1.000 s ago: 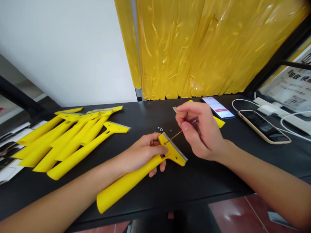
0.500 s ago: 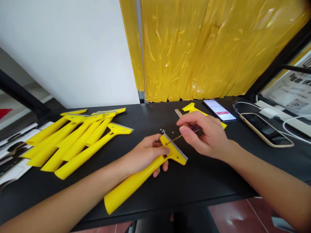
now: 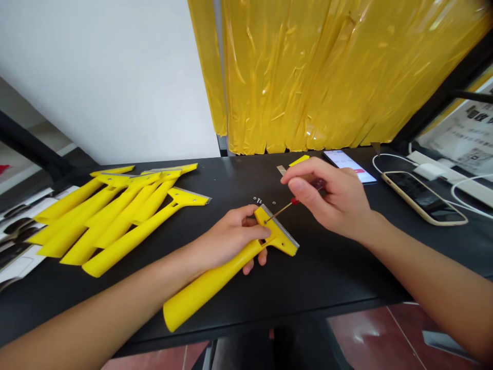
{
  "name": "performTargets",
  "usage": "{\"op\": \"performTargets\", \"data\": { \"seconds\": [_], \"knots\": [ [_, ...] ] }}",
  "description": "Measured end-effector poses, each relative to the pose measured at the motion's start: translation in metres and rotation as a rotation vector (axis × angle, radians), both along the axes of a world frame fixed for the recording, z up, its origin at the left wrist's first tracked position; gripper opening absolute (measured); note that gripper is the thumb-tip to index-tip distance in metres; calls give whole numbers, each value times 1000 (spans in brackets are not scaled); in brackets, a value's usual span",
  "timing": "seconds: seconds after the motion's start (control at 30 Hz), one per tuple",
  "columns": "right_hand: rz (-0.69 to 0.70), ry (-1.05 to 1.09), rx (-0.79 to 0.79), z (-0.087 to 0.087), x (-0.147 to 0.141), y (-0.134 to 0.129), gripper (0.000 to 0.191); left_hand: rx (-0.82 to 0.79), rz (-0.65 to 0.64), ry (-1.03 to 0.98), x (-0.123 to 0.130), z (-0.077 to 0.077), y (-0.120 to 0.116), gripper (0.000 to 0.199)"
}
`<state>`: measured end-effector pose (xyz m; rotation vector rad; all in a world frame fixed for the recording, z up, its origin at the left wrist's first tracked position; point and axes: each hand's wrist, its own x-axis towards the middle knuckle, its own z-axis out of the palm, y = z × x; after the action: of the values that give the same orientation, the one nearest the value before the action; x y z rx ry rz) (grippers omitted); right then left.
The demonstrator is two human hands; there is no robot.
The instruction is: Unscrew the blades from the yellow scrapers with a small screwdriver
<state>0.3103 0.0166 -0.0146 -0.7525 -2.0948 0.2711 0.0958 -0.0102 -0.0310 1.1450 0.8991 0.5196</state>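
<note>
Near the middle of the black table, my left hand is closed around the neck of a yellow scraper, its thumb on the head. A metal blade edge runs along the scraper's far side. My right hand grips a screwdriver with a red handle, mostly hidden by the fingers. The screwdriver's thin shaft slants down to a screw in the scraper head. Beyond the head lie several small screws and nuts.
Several yellow scrapers lie piled at the left. Behind my right hand are a flat metal piece, a partly hidden yellow piece and a lit phone. Another phone and white cables are at the right.
My right hand's fingers have opened up somewhat around the screwdriver, showing more of its red handle. The tip stays at the same screw. The whole view has shifted slightly.
</note>
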Motion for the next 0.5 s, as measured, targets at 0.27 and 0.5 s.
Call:
{"op": "performTargets", "data": {
  "seconds": [0.27, 0.5],
  "knots": [
    [111, 17, 23, 2, 0, -3, 22, -5, 21, -38, 0, 0, -1, 16],
    [-53, 51, 30, 3, -3, -2, 15, 367, 290, -48, -16, 16, 9, 21]
  ]
}}
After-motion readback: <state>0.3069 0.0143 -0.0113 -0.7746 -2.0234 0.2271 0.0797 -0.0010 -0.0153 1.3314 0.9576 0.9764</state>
